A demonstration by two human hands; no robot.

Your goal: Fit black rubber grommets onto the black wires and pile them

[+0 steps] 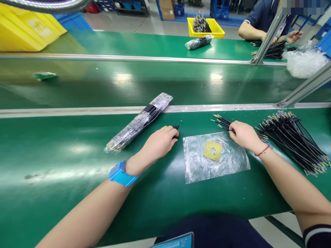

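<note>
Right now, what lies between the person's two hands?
In the head view, a clear plastic bag, with a yellow square on or in it, lies between the left hand and right hand.

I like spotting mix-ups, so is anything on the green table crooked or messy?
A little. The plastic-wrapped bundle lies slanted, its far end crossing the metal rail. Beyond that rail, a small green-and-white thing sits alone, so it looks stray. I can't tell what it is.

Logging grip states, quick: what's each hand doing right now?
Left hand: closed on a small black object, mostly hidden.
Right hand: closed on a few black cables.
</note>
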